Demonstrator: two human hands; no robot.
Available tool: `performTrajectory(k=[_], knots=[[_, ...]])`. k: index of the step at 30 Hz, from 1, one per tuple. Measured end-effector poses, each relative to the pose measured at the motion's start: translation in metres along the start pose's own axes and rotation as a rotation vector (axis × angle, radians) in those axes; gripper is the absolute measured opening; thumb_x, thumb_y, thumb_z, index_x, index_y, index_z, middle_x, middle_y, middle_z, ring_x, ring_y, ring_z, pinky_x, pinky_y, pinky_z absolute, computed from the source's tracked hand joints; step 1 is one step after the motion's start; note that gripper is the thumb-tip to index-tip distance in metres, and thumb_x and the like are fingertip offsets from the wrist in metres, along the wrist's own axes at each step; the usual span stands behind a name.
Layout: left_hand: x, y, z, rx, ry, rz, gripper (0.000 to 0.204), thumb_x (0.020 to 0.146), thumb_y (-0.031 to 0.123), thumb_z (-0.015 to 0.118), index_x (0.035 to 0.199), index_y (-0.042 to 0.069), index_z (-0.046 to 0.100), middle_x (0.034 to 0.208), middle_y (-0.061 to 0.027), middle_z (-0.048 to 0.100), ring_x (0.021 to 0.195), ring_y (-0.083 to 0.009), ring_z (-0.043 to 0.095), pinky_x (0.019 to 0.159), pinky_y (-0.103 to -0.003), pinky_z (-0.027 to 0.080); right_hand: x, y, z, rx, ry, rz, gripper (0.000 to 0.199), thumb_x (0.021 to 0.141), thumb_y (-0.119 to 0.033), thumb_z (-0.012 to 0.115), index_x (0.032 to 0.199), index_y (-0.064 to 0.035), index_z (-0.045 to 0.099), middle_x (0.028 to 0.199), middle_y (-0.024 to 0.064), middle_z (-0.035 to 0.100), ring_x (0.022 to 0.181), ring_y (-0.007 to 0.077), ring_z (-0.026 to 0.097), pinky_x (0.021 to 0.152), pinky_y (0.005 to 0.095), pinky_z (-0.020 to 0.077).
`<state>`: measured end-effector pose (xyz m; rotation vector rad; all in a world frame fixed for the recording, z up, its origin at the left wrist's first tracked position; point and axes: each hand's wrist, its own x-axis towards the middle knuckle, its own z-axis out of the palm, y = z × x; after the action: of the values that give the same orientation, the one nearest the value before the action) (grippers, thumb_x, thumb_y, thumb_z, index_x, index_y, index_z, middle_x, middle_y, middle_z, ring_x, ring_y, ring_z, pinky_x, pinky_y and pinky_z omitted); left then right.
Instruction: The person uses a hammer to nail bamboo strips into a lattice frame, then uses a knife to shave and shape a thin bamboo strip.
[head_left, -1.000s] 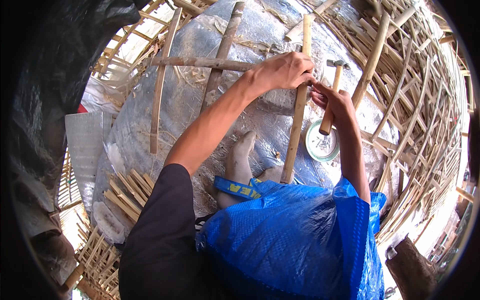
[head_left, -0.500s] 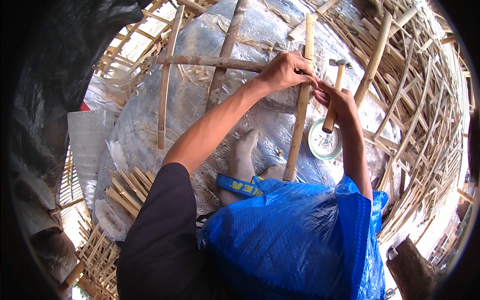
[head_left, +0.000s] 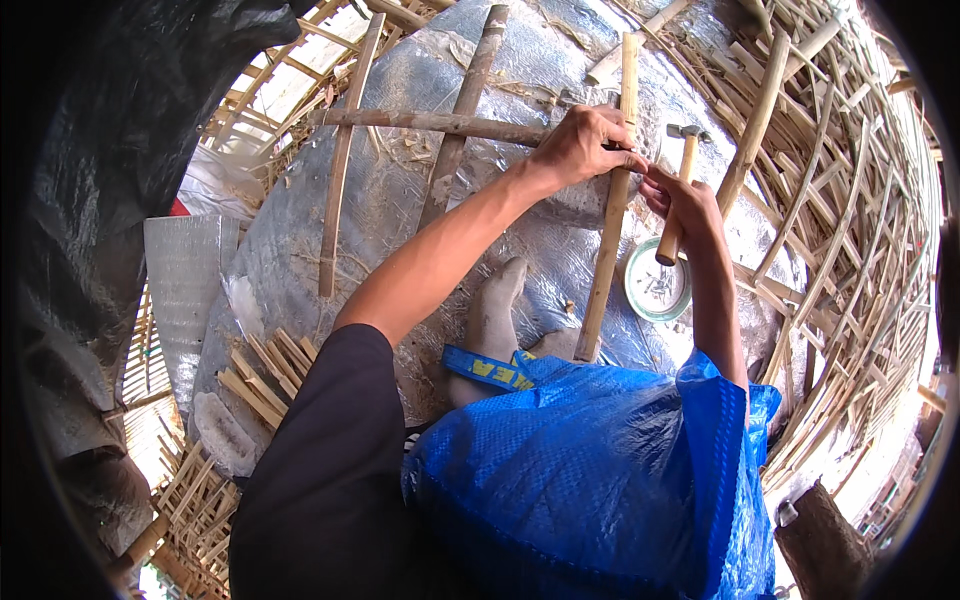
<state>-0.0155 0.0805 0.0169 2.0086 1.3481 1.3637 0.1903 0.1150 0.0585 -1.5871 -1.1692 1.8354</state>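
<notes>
Just changed: We see very little move. The left hand point(head_left: 580, 145) and right hand point(head_left: 700, 215) stay close at the same part of the long stick point(head_left: 602, 260).
What that means: We think this is slow, careful finger work at one spot.
Left fingers: Bent over the stick; we cannot tell if they pinch something tiny.
Right fingers: Curled, with the hammer point(head_left: 689, 155) held by its handle.
Long stick: It lies over a grey block point(head_left: 570, 207), beside the round dish point(head_left: 658, 317).
</notes>
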Motion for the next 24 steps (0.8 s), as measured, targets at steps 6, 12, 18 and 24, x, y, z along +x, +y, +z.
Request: performTrajectory(k=[6,12,18,24], knots=[[-0.006,-0.001,0.0,-0.063,0.087,0.031,0.024,0.072,0.025,0.088,0.082,0.005,0.079,0.079,-0.0088,0.07,0.071,-0.0197,0.067,0.064,-0.034,0.054,-0.047,-0.011,0.004,-0.073,0.133,-0.241,0.045,0.103,-0.047,0.053,0.079,-0.0086,0.048,0.059,-0.0018,0.049,0.046,0.007,0.048,0.04,0.0227,0.0368],[-0.02,-0.005,-0.01,-0.017,0.072,-0.009,0.02,0.07,0.023,0.089,0.081,0.009,0.08,0.076,-0.0072,0.069,0.07,-0.0184,0.065,0.062,-0.033,0.053,-0.097,0.011,-0.004,-0.584,0.126,-0.23,0.047,0.105,-0.047,0.046,0.089,-0.0042,0.055,0.06,0.0017,0.051,0.054,0.0116,0.051,0.05,0.0313,0.0423],[-0.009,-0.002,0.01,-0.11,0.099,0.065,0.02,0.069,0.018,0.089,0.079,0.004,0.078,0.074,-0.0073,0.067,0.068,-0.0188,0.064,0.061,-0.033,0.052,-0.118,0.019,-0.009,-0.794,0.176,-0.279,0.04,0.105,-0.038,0.051,0.09,-0.0012,0.057,0.059,0.014,0.054,0.052,0.0238,0.055,0.053,0.0413,0.0423],[-0.013,-0.006,0.007,-0.105,0.078,0.061,0.019,0.068,0.018,0.09,0.077,0.005,0.079,0.074,-0.0073,0.068,0.067,-0.0186,0.064,0.061,-0.033,0.051,-0.128,0.025,0.013,-0.847,0.216,-0.417,0.034,0.104,-0.031,0.052,0.09,-0.0005,0.055,0.06,0.0203,0.055,0.054,0.0372,0.059,0.053,0.0456,0.0421]])
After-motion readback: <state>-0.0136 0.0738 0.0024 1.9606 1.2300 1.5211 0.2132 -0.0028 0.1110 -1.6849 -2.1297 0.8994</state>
